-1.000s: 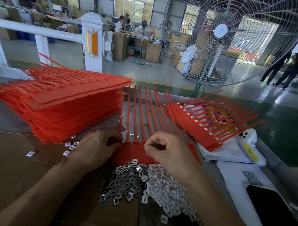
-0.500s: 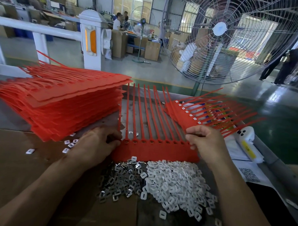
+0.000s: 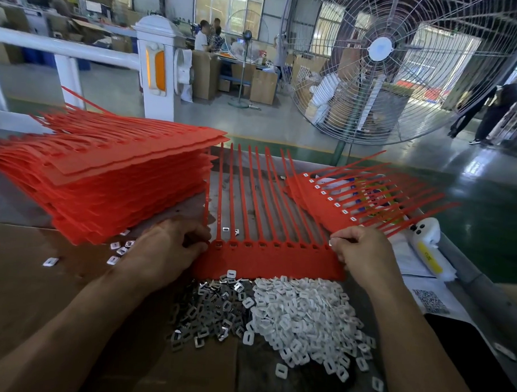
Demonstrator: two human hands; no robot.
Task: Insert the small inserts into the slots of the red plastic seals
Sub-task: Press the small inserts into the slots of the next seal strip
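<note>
Your left hand (image 3: 172,245) pinches the left end of the red seal strip (image 3: 272,260), which lies flat on the desk with its long axis running left to right between your hands, tails pointing away from you. Its slots (image 3: 262,244) line the far edge. Your right hand (image 3: 360,253) pinches a small insert (image 3: 330,243) at the rightmost slot, so it is the nearer hand. The insert piles (image 3: 299,313) lie just below the strip.
</note>
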